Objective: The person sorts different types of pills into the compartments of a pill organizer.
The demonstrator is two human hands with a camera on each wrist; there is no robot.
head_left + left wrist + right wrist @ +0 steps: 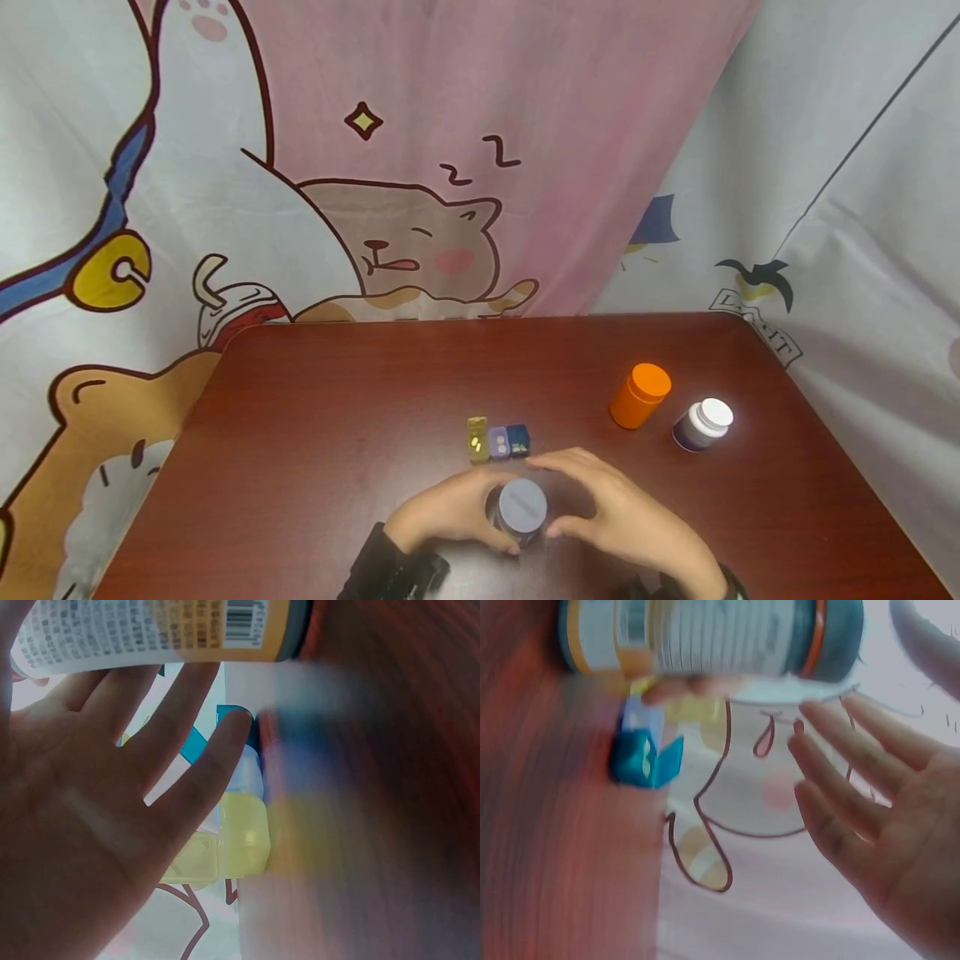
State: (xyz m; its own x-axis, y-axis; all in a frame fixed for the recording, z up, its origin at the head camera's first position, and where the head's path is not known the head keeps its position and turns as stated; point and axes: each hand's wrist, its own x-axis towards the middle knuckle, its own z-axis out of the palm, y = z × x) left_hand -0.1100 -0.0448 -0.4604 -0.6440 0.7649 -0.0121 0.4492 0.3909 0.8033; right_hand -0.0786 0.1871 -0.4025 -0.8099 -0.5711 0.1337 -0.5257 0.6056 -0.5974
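A pill bottle (522, 507) with a grey cap stands at the table's near middle. Its white and orange label with a barcode shows on the bottle (150, 630) in the left wrist view. My left hand (461, 508) holds it from the left, thumb in front and fingers behind. My right hand (611, 504) is spread on the other side, apart from the bottle, with nothing in its fingers. Just beyond sits a small pill organizer (498, 442) with yellow, purple and blue compartments; pale pills show inside. Its blue lid (669, 761) stands raised in the right wrist view.
An orange bottle (640, 397) and a white bottle (702, 425) with a dark lower label stand at the right of the brown table (337, 400). A printed curtain (480, 100) hangs behind the table's far edge and along both sides.
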